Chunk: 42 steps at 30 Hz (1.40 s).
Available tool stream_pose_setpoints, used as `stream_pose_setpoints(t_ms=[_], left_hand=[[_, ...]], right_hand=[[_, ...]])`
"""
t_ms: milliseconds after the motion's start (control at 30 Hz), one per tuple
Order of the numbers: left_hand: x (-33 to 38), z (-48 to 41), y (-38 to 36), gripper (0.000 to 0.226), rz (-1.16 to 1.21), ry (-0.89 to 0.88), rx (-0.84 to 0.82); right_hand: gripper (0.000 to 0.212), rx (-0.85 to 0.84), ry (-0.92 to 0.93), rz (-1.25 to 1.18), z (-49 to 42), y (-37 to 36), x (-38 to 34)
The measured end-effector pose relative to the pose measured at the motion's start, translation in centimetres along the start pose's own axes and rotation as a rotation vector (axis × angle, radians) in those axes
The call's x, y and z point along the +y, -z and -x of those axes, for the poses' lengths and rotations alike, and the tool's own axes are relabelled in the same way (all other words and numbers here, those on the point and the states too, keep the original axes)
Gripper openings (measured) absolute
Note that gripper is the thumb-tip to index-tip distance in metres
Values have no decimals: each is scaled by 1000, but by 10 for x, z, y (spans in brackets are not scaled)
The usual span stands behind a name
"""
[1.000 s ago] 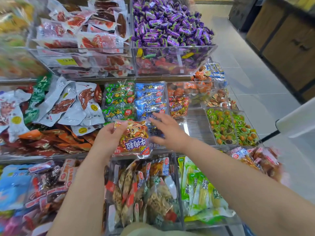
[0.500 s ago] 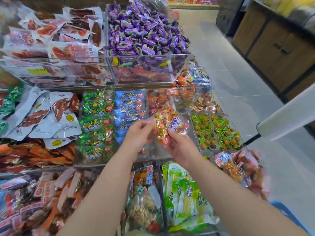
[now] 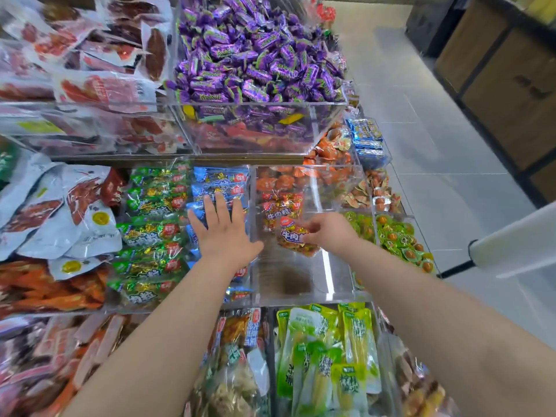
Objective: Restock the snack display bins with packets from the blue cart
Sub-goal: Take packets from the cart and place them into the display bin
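Right hand [image 3: 329, 233] pinches a red packet [image 3: 296, 237], which lies just left of its fingers, over the near-empty clear bin [image 3: 301, 284]. Left hand [image 3: 224, 233], fingers spread wide, rests on the neighbouring blue packets [image 3: 221, 179].

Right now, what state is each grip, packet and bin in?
Left grip: open, flat over the blue packets.
Right grip: holds the red packet.
Red packet: low inside the clear bin.
Clear bin: mostly bare, few packets at back.
Purple candy bin: heaped.
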<state>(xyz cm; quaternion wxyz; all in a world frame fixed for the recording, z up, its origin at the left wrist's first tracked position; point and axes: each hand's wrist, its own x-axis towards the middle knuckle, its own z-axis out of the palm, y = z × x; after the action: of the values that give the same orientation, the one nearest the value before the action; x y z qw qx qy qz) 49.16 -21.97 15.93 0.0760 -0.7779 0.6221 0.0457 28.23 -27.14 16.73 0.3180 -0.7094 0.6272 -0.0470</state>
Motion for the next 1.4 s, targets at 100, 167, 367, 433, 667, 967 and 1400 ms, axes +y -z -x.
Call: stream_pose_setpoints(t_ms=[100,167,367,433,667,967,1400], left_hand=[[-2,-5,-7,105,-5,2,7],[-3,-7,-10,106,-5,0,-7],[-3,-9,-14,105,-14,-5,-13],[-3,-8,-13,105,-11,-12,-8],[-4,-3,-13,102,23,-29,38],[-6,1,-17,98,37,-28,133],[-2,11,4,101,99,-14,42]], right_hand=[[12,-137,87,268,-39,-11,-10],[16,-191,101,405,-61,-20,-16],[51,249,102,283,-70,-56,16],[82,338,-76,52,-62,-71,28],[77,133,-341,-476,-70,-88,31],[77,143,-409,-480,-82,-86,26],[28,37,-404,-620,1,-81,37]])
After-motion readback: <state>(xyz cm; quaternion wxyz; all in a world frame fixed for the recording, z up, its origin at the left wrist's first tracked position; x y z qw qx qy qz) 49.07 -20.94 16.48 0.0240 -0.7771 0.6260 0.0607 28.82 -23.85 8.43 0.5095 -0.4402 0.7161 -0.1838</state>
